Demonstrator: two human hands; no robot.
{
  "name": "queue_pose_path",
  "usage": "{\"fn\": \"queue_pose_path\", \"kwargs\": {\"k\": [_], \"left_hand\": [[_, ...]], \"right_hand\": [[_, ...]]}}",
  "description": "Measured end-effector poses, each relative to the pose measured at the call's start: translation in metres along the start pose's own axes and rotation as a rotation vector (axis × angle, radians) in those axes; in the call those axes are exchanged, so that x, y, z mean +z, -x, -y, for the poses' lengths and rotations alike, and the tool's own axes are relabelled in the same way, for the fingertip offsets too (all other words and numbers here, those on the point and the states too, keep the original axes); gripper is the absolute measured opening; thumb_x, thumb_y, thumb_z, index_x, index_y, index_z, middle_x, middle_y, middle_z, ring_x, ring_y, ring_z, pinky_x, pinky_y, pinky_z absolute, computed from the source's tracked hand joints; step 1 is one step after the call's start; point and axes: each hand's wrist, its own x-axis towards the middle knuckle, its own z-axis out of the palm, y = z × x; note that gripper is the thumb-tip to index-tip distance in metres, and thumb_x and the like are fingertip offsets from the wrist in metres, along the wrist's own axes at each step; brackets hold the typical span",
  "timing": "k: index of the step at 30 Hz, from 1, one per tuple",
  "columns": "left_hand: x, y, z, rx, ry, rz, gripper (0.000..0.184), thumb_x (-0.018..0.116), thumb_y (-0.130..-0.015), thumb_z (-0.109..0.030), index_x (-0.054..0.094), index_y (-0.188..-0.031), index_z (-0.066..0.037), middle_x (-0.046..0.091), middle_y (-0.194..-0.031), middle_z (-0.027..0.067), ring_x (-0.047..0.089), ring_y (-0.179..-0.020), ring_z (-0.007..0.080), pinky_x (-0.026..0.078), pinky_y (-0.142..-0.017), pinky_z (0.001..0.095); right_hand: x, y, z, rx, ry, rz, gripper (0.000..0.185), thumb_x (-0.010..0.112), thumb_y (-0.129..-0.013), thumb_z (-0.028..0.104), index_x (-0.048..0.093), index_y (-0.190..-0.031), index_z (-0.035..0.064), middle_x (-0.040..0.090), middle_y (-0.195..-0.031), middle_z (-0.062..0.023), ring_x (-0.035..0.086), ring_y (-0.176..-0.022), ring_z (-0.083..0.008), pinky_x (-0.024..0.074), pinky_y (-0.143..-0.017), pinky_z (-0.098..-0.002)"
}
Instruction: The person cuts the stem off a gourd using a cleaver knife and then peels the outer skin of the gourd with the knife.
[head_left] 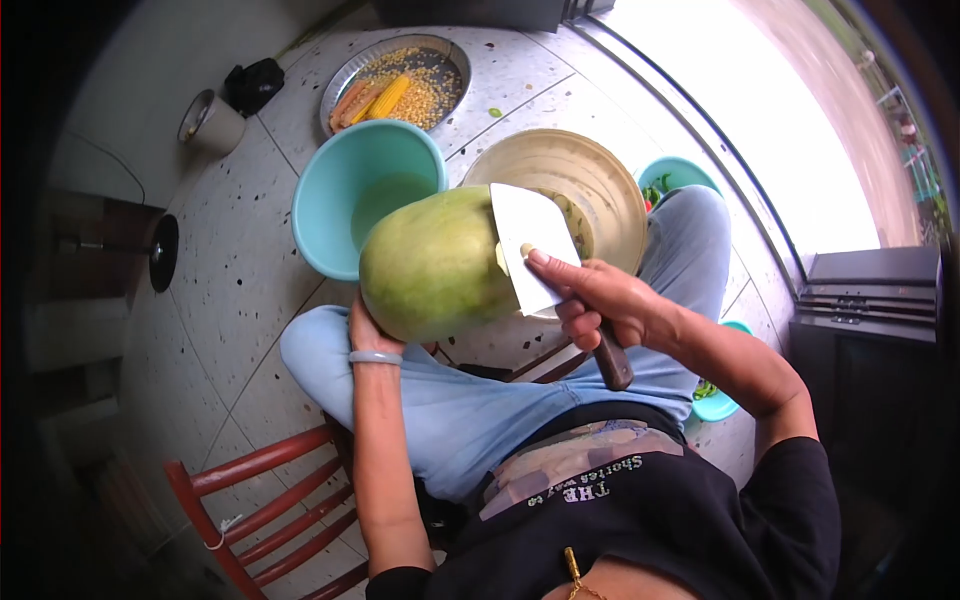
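Observation:
A large green melon-like fruit (432,265) lies across the person's lap, above the knees. My left hand (372,325) supports its lower left side, fingers mostly hidden beneath it. In my right hand (595,295) is a cleaver, gripped near its dark wooden handle, with the thumb along the blade. The broad pale blade (535,225) is at the fruit's right end, where a small light cut patch shows beside it. Behind the fruit stands a large beige basin (500,155), and a teal bucket (325,200) holding some liquid is at its upper left.
A metal tray (459,75) with corn cobs and loose kernels sits on the tiled floor. Teal bowls (690,172) with vegetables are at the right. A grey bin (215,125) and black bag (254,88) stand upper left; a red wooden chair (285,500) is lower left.

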Motion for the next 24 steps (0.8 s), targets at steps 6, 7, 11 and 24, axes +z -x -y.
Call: {"fn": "queue_pose_path", "kwargs": {"k": [6,7,11,24], "left_hand": [[0.012,0.014,0.002,-0.047,0.004,0.066,0.048,0.041,-0.100,-0.036,0.047,-0.136,-0.005,0.052,-0.137,0.0163,0.053,-0.123,0.0354,0.048,-0.098,0.0511],[0.007,0.010,0.001,-0.050,0.014,0.070,0.048,0.041,-0.100,-0.036,0.048,-0.136,-0.004,0.053,-0.137,0.0163,0.053,-0.123,0.0352,0.048,-0.098,0.0510],[0.010,0.014,0.001,-0.031,-0.042,-0.013,0.047,0.042,-0.099,-0.035,0.049,-0.134,-0.004,0.053,-0.136,0.0159,0.054,-0.123,0.0341,0.048,-0.098,0.0500],[0.006,0.014,0.002,0.030,-0.144,-0.047,0.049,0.041,-0.100,-0.038,0.048,-0.135,-0.004,0.053,-0.137,0.0157,0.053,-0.124,0.0329,0.046,-0.101,0.0493]], "right_hand": [[-0.055,0.002,-0.013,-1.069,0.650,-0.475,0.014,0.058,-0.095,0.012,0.059,-0.105,0.0019,0.050,-0.055,-0.0060,0.052,-0.048,-0.0151,0.0477,-0.049,-0.0315],[-0.064,0.008,-0.016,-1.159,0.891,-0.517,0.033,0.057,-0.090,0.001,0.055,-0.122,0.0044,0.055,-0.064,-0.0112,0.057,-0.054,-0.0217,0.0489,-0.051,-0.0339],[-0.062,0.000,-0.043,-1.213,1.194,-0.552,0.047,0.056,-0.078,-0.006,0.055,-0.122,0.0102,0.053,-0.082,-0.0135,0.057,-0.068,-0.0292,0.0488,-0.056,-0.0396],[-0.043,-0.038,-0.082,-1.222,1.276,-0.646,0.048,0.061,-0.085,0.005,0.046,-0.131,0.0063,0.046,-0.087,-0.0149,0.049,-0.077,-0.0301,0.0437,-0.069,-0.0412]]}}
